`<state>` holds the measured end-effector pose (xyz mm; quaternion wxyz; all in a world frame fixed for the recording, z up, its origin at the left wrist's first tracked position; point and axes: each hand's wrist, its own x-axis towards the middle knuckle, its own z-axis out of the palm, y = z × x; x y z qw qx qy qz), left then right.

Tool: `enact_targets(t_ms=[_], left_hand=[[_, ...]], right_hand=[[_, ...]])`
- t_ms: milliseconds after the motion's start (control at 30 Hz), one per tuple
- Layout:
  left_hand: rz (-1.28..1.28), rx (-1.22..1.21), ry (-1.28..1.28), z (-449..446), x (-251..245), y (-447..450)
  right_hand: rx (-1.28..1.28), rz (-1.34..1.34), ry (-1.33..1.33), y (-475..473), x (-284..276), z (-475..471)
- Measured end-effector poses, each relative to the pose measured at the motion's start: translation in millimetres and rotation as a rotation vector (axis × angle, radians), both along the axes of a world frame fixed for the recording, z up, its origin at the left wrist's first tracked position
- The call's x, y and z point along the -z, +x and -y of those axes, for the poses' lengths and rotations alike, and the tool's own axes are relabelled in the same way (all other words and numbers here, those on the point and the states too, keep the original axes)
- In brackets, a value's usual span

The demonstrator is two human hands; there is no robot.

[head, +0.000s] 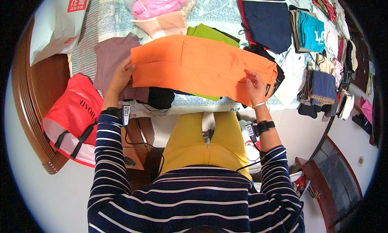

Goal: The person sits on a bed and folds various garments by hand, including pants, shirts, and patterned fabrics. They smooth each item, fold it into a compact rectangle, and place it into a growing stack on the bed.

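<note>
An orange garment (194,66), folded lengthwise into a long strip, lies across the bed in front of me. My left hand (122,72) grips its left end, thumb near the edge. Curled fingers of my right hand (254,84) touch the cloth near the other end; whether they pinch it I cannot tell. A small dark label (267,90) shows beside that hand. Beneath and around the orange cloth are a mauve garment (112,55), a black one (160,98) and a lime-green one (209,34), partly hidden.
Behind lie a peach cloth (166,25) and a clear plastic bag of pink fabric (157,4). Rightward are navy folded clothing (266,22), a teal stack (310,31) and a checked pile (322,86). A red bag (74,108) and a white bag (57,27) flank the bed's left side.
</note>
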<state>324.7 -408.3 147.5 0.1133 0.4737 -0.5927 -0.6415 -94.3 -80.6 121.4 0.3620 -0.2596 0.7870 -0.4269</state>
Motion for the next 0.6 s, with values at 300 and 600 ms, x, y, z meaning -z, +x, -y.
enact_targets(t_ms=[300, 600], left_hand=[[0.090, -0.398, 0.036, 11, 50, -21], [0.348, -0.150, -0.131, 48, 101, -16]], right_hand=[[0.508, -0.171, -0.028, -32, 45, -35], [0.710, 0.361, 0.092, -71, 17, -25]])
